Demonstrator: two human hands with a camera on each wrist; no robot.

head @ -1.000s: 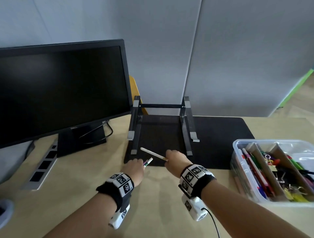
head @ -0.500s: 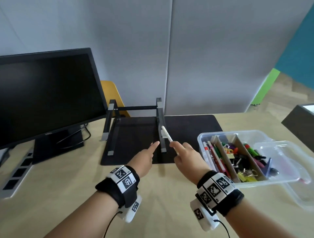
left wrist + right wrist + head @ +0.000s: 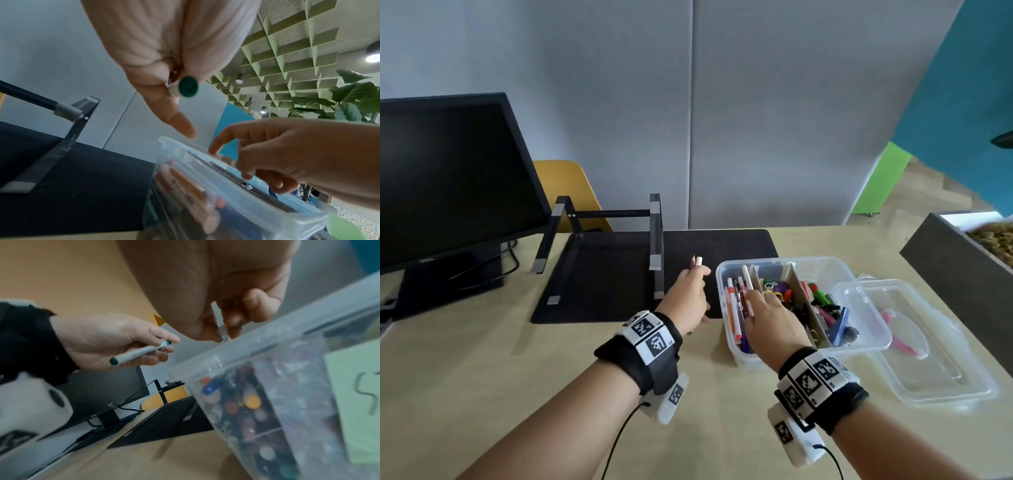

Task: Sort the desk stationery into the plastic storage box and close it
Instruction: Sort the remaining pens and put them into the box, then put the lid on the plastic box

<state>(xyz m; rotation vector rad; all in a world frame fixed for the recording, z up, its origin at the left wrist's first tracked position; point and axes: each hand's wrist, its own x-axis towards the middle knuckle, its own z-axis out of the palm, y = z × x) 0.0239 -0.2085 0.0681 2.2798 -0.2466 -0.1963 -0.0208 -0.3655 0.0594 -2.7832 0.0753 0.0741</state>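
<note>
One monitor (image 3: 448, 178) stood at the left, its left edge cut off, then one laptop stand (image 3: 606, 246) on one black mat (image 3: 722, 246). The left hand (image 3: 686, 296) pinched two pens, a green-capped marker (image 3: 141, 352) and a purple-tipped one (image 3: 692, 264) mostly hidden by the fingers. The right hand (image 3: 772, 320) pinched one clear pen (image 3: 221, 324) over the one plastic storage box (image 3: 873, 339), leftmost compartment. One lid (image 3: 941, 377) lay rightmost; the pink item under it was blurred
</note>
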